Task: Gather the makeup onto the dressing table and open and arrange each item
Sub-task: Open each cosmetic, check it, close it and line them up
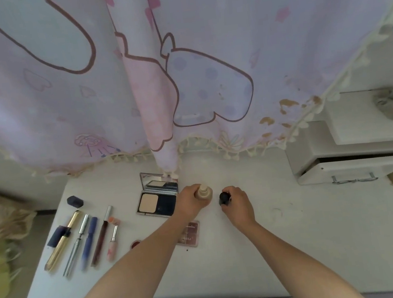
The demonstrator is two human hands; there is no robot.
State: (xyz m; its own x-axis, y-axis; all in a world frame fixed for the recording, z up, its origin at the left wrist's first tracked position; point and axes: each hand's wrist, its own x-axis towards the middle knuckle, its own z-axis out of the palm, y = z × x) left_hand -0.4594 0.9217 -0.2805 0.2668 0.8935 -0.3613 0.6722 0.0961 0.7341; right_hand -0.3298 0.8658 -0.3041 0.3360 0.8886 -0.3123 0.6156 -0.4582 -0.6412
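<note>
On the white dressing table (301, 247) my left hand (189, 202) grips a beige foundation bottle (204, 192), upright with its pump top bare. My right hand (238, 203) holds the bottle's black cap (224, 198) just to the right, apart from the bottle. An open powder compact (156, 198) with its mirror up stands left of the bottle. A small reddish eyeshadow palette (190, 233) lies partly under my left forearm. At the left lie several opened pens and tubes in a row: a gold tube (63, 240), a silver wand (77, 245), a blue pencil (89, 241), a dark red liner (101, 239) and a pink lip gloss (113, 243).
A dark blue cap (75, 201) sits at the table's far left corner. A pink and lilac curtain (181, 76) hangs down to the back edge. A white drawer unit (350, 162) stands at the right, its drawer slightly open. A small red round item (135, 244) lies by my left forearm.
</note>
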